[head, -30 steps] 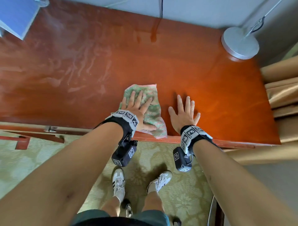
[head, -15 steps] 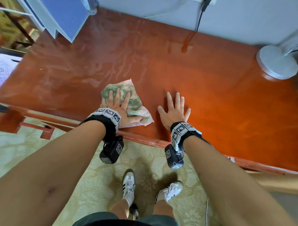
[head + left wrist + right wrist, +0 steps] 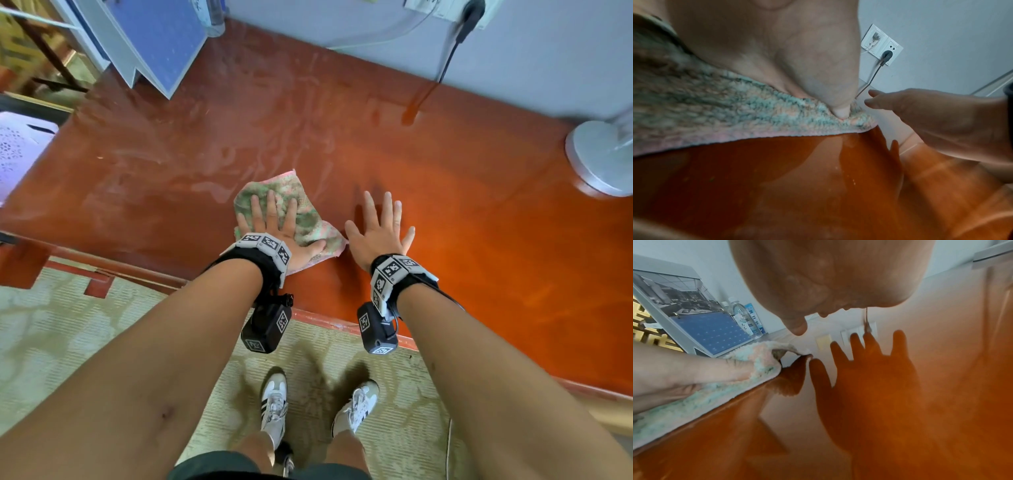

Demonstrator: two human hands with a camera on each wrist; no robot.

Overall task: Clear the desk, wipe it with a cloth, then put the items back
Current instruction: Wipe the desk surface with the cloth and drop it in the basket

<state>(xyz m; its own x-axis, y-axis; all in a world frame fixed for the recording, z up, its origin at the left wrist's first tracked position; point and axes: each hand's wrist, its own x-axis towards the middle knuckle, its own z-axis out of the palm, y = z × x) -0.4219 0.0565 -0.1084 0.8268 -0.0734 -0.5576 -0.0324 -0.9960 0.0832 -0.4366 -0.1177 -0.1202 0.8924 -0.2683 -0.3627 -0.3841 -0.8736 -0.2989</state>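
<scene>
A green and pink fluffy cloth (image 3: 310,214) lies flat on the glossy red-brown desk (image 3: 462,192), near its front edge. My left hand (image 3: 274,224) presses on the cloth with straight, spread fingers; the left wrist view shows the thumb on the cloth (image 3: 760,116). Just to the right, my right hand (image 3: 378,229) lies flat on the bare desk with fingers spread, holding nothing. In the right wrist view the cloth (image 3: 756,363) sits to the left under the left hand (image 3: 684,369), and the desk (image 3: 900,418) mirrors my right hand. Wet streaks mark the desk's left half.
A blue flip calendar stand (image 3: 150,44) and water bottles (image 3: 742,314) stand at the back left. A round lamp base (image 3: 603,157) sits at the back right. A black cord (image 3: 448,54) runs from a wall socket (image 3: 880,46) down to the desk. A white perforated basket (image 3: 17,147) stands at the left.
Over the last second both hands and the cloth slid left along the desk, away from the lamp base, and the view followed. The hands kept their flat pose.
</scene>
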